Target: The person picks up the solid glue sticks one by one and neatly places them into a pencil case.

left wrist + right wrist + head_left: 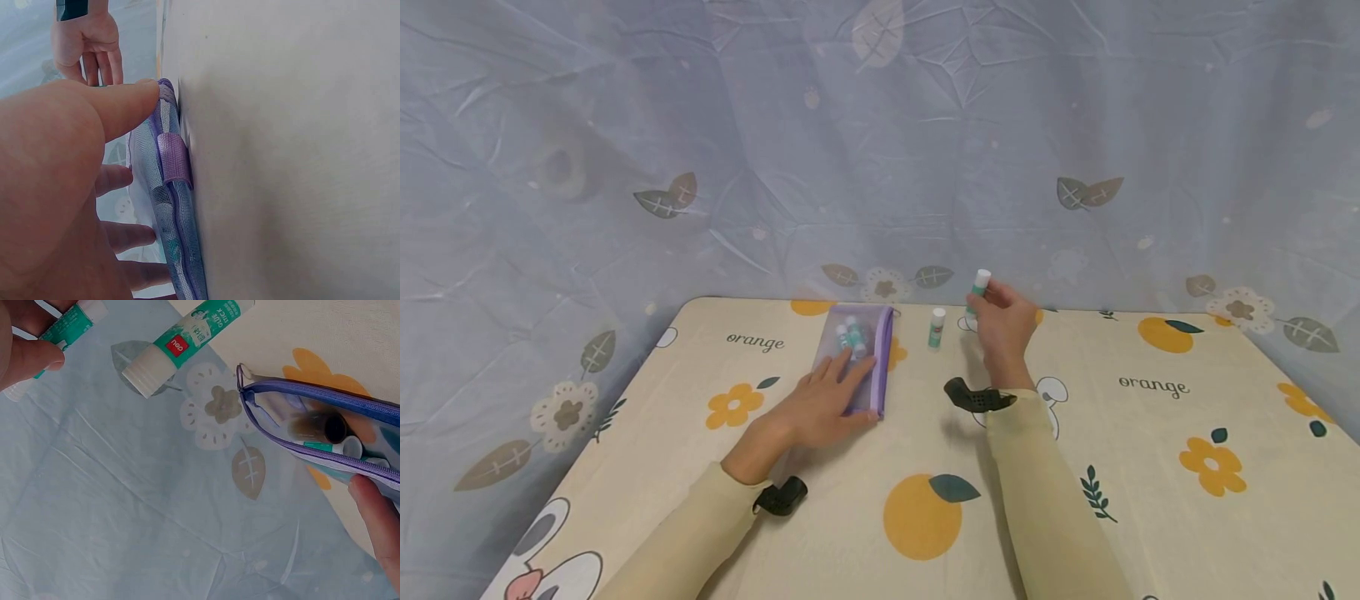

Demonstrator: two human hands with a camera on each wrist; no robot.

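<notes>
A mesh zip pouch (883,367) with purple edging lies on the table, several green-and-white glue sticks (856,335) showing through it. My left hand (823,402) rests on the pouch with spread fingers, the thumb on its near corner. In the right wrist view, the pouch's zipper edges (325,394) stand apart, and glue sticks lie inside. My right hand (1006,329) grips one glue stick (981,287) between thumb and fingers, white cap up, near the table's far edge. Between the hands, another glue stick (936,329) stands upright on the table.
A cream tablecloth (820,533) printed with oranges and flowers covers the table. Behind its far edge hangs a blue-grey patterned curtain (880,150). A dark round thing (335,428) shows within the pouch's outline; its kind is unclear.
</notes>
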